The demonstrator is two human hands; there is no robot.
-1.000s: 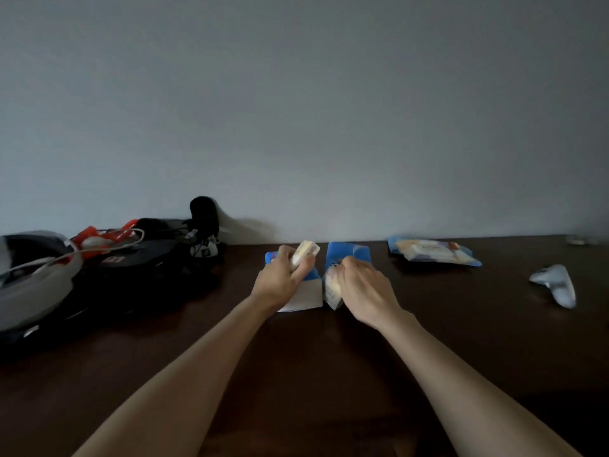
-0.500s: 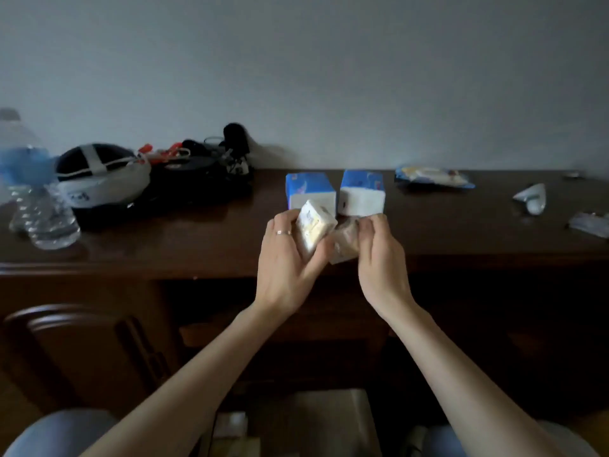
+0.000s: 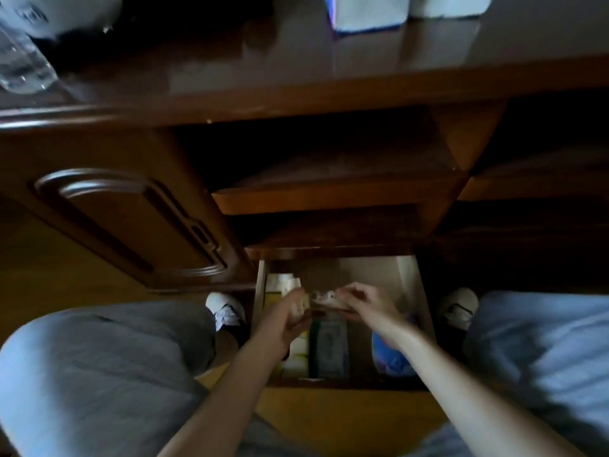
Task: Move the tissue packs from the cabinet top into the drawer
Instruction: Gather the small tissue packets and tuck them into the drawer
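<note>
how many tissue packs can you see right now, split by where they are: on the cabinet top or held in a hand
Blue and white tissue packs on the cabinet top: 2
Small pale tissue packs held over the open drawer: 2, one in the left hand, one in the right hand
Total: 4

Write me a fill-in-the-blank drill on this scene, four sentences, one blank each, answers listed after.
1. Both hands, the left hand and the right hand, are over the open ____.
2. The right hand pinches a small tissue ____.
3. Two blue and white tissue boxes stand on the cabinet ____.
4. The clear plastic water bottle stands at the far ____ of the cabinet top.

Missing words: drawer; pack; top; left
</note>
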